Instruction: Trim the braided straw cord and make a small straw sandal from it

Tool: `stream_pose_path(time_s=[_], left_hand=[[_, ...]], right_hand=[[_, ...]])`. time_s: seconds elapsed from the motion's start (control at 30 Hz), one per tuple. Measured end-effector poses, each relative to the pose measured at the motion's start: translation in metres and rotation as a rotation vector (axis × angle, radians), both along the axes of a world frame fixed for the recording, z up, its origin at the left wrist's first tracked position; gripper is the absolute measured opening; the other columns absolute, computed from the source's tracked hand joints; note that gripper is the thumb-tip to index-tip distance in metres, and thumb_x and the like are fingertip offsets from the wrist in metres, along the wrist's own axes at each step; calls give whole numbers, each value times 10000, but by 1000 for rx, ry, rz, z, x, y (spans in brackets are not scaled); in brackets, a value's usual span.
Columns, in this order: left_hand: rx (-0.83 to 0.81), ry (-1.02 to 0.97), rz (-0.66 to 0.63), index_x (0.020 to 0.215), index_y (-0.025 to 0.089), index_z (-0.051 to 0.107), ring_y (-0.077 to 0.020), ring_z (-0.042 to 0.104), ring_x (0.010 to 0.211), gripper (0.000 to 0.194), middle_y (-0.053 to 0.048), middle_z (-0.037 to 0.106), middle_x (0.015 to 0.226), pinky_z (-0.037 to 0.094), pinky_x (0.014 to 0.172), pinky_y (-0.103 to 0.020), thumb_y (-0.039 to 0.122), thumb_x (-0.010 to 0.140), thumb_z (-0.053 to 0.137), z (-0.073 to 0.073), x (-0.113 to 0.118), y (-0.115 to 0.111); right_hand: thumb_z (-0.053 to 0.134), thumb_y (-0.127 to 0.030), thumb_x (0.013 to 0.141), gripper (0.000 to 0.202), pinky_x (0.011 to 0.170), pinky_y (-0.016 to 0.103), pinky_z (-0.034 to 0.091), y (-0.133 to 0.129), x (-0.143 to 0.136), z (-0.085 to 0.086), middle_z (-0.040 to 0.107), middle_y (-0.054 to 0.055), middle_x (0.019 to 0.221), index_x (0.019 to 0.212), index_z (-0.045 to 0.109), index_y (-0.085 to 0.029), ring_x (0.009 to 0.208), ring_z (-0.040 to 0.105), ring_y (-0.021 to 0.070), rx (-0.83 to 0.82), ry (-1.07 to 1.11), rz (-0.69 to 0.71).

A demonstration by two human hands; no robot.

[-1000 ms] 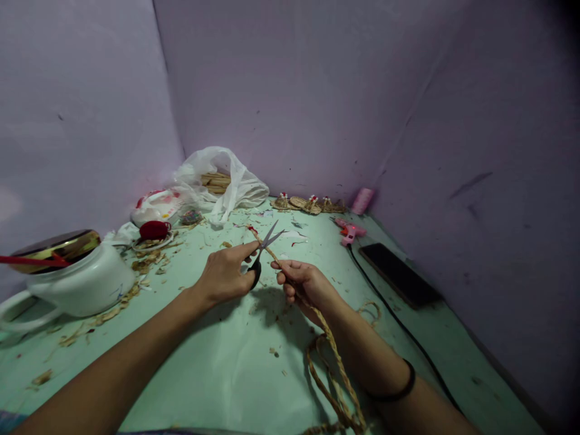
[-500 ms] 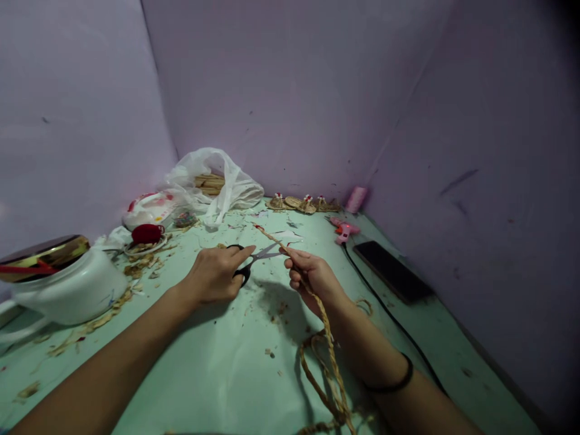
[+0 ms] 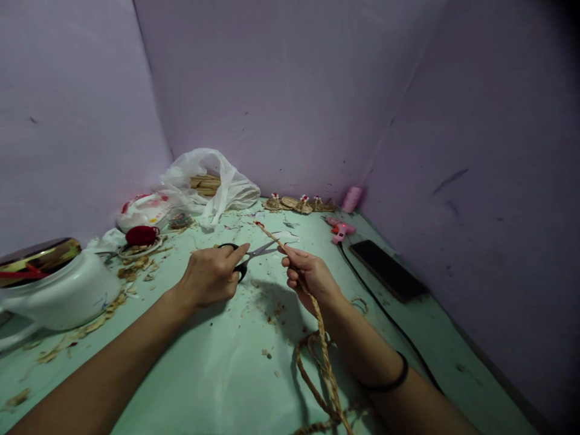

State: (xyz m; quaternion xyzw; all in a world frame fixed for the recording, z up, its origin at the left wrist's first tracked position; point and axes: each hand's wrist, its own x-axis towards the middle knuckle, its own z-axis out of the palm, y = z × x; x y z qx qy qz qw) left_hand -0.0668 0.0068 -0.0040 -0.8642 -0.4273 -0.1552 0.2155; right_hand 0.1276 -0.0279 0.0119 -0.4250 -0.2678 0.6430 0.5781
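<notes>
Pinching braided cord (image 3: 319, 314) w/ R grip (image 3: 285, 255); L grip (image 3: 241, 258) closed round scissors' (image 3: 258, 252) handles.

My left hand (image 3: 211, 275) grips, knuckles up; my right hand (image 3: 310, 275), beside it, pinches thumb to fingers.

Tally on one worktop (image 3: 190, 374): hands, two, left hand (image 3: 211, 275) and right hand (image 3: 312, 278); scissors (image 3: 247, 263), one pair; braided cord (image 3: 318, 311), one visible run, strand count unreadable; dark wristband (image 3: 393, 382), one; phone (image 3: 389, 270), one; pink glue gun (image 3: 343, 228), one; black cable (image 3: 389, 317), one; pink spool (image 3: 352, 199), one; plastic bag (image 3: 233, 188), one; white pot (image 3: 67, 297), one; dark red object (image 3: 141, 235), one; red-and-white clusters (image 3: 304, 198), three; dry scraps (image 3: 136, 267), many, exact number not determinable.
</notes>
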Motion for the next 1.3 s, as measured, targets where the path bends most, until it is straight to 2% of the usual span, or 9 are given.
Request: stream_pose_path(time_s=[0.33,0.6,0.83,1.0,1.17,1.3], left_hand=[[-50,1,-17,1233,195,463,-214,607,678,518,-49,644,854,411,551,-308,199,717,432,-3,6,-2],[-132,52,3,1267,157,413,-198,606,660,528,-83,640,861,402,525,-287,129,740,396,-7,10,-3],[-199,32,-39,1271,142,407,-211,611,687,521,-74,641,869,420,551,-306,125,751,378,-6,10,-4],[-151,46,-33,1278,156,400,-224,603,699,528,-70,627,877,410,553,-315,165,751,395,-3,10,-5],[-143,48,-21,1280,154,400,-215,597,663,549,-68,618,835,397,535,-306,128,731,385,-6,11,-6],[-211,5,-28,1280,150,394,-202,600,654,559,-73,635,823,396,537,-289,107,724,379,-7,12,-6]], right_hand=[[629,-201,656,168,311,160,337,-1,-5,-11,596,-26,554,808,610,-133,324,411,34,55,-66,-22],[633,-199,646,166,304,162,352,-1,-6,-10,597,-27,536,795,618,-128,320,414,34,57,-87,-26],[588,-165,677,164,300,161,350,-1,-5,-9,600,-24,536,833,605,-120,316,411,37,52,-80,-40],[598,-180,661,148,304,164,355,-3,-6,-9,607,-24,530,797,611,-122,308,418,38,70,-110,-28],[618,-191,637,91,303,163,344,-4,-10,-8,620,-13,540,693,604,-120,304,423,34,71,-173,-2],[619,-190,640,152,303,164,347,-3,-10,-10,616,-18,526,771,617,-112,300,427,39,66,-156,-7]])
